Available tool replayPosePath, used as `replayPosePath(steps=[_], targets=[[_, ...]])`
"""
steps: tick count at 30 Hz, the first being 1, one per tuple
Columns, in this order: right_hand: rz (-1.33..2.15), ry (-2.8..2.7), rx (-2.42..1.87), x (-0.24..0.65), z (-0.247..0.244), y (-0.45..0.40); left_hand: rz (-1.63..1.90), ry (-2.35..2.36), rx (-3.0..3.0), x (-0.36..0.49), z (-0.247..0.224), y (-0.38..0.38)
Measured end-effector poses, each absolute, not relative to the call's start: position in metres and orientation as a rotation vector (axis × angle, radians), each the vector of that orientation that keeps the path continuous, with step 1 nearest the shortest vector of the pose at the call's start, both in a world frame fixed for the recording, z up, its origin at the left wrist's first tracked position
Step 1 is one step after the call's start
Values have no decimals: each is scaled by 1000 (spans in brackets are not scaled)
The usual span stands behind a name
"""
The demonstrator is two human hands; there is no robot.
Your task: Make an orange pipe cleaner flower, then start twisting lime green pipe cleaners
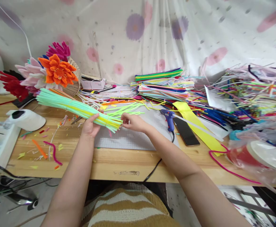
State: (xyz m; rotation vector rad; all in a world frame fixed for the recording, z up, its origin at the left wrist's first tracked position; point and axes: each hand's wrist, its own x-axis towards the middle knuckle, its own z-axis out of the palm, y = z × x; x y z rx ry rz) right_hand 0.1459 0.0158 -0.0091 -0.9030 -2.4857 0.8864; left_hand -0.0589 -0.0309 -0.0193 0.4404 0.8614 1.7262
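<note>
A thick bundle of mint-green and yellow pipe cleaners point(68, 105) slants over the table, its near end above the grey cutting mat point(130, 143). My left hand point(91, 125) is wrapped round the bundle from below, toward its right end. At that right end, my right hand point(132, 122) has its fingers curled in a pinch against the tips; whatever is between them is too small to make out. Loose lime-green pipe cleaners point(128, 108) lie on the mat just behind my hands.
Fuzzy flowers point(59, 71) in a basket stand back left. A blue glue gun point(168, 119), a phone point(187, 131) and a yellow strip point(198, 126) lie to the right. Piles of pipe cleaners point(163, 90) line the back. Scraps and a white device point(29, 119) sit left.
</note>
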Motion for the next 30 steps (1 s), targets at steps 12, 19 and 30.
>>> replayPosePath(steps=[12, 19, 30], targets=[[321, -2664, -833, 126, -10, 18, 1798, 895, 504, -68, -18, -37], [272, -2582, -934, 159, -21, 51, 2002, 950, 327, -110, -9, -44], [230, -2505, -1378, 220, -40, 108, 2232, 840, 444, -180, 10, -86]])
